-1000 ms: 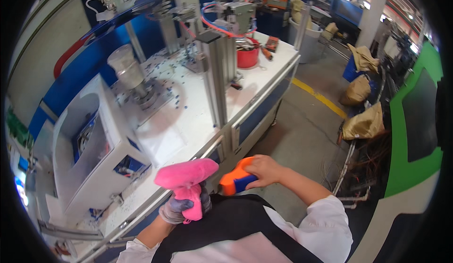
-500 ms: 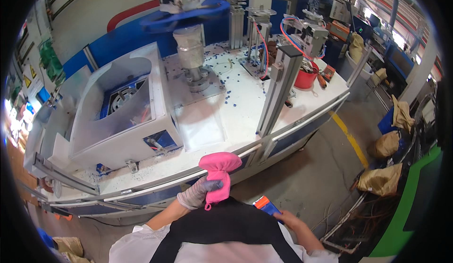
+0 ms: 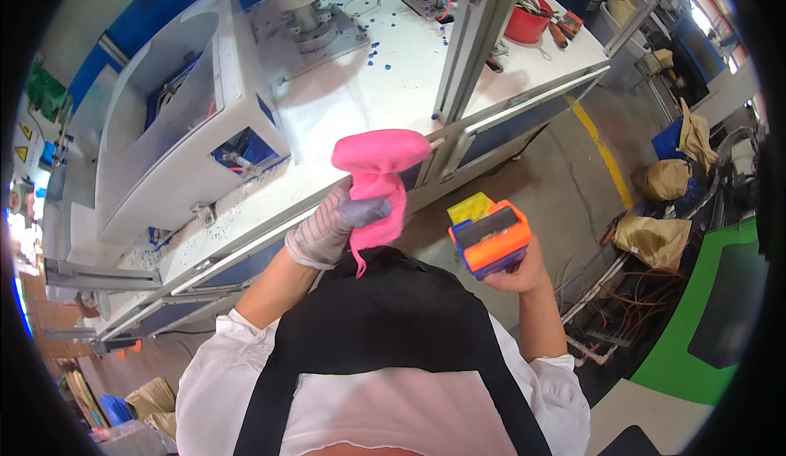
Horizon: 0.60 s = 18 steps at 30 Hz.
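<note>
My left hand (image 3: 326,228), in a grey striped glove with dark fingertips, is closed round a bright pink cloth (image 3: 381,157). The cloth is bunched at its middle, with a wide rounded top and a small loop hanging below. What is inside the cloth, if anything, is hidden. My right hand (image 3: 526,269) is bare and grips a blocky orange, blue and black object (image 3: 497,239) from below and the right side. A yellow piece (image 3: 470,207) with a bumpy surface shows at its far left end. Both hands are in front of the black apron (image 3: 385,317).
A white workbench (image 3: 327,141) with small blue bits runs across ahead. On it stand a white machine housing (image 3: 176,141), a metal post (image 3: 471,47) and a red container (image 3: 528,22) of tools. Brown bags (image 3: 651,239) lie on the floor at right, near a green panel (image 3: 696,309).
My right hand has risen and brought the orange and blue object up into fuller view. The pink cloth is higher in the picture, still in my left hand. The view has tilted down.
</note>
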Tool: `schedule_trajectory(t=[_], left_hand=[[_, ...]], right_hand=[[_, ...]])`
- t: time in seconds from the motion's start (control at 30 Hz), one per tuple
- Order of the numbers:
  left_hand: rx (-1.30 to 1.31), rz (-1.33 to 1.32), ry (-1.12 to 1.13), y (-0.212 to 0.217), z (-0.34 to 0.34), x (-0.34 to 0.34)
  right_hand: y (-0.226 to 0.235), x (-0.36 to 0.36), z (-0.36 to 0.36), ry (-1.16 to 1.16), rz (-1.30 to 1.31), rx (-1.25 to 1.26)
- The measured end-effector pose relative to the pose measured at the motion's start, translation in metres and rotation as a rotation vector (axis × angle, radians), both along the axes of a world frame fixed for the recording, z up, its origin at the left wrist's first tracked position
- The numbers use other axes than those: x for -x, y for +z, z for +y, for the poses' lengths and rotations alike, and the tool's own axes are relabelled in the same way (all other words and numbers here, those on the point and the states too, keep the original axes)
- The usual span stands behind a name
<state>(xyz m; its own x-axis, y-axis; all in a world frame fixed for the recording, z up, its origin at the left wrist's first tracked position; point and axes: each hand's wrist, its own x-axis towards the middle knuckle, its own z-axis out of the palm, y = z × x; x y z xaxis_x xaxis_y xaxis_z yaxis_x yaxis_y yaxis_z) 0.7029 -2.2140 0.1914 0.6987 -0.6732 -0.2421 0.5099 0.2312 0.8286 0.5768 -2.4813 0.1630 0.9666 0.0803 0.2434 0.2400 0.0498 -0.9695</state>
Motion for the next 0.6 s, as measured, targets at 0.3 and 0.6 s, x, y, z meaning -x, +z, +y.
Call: schedule_trajectory(t=[0.3, 0.6], left_hand=[[0.01, -0.034, -0.105, 0.018, -0.008, 0.008], [-0.19, -0.13, -0.418, 0.01, -0.002, 0.011]], right_hand=[[-0.001, -0.029, 0.001, 0.248, -0.187, 0.371], [-0.025, -0.035, 0.007, 0.381, -0.101, 0.441]])
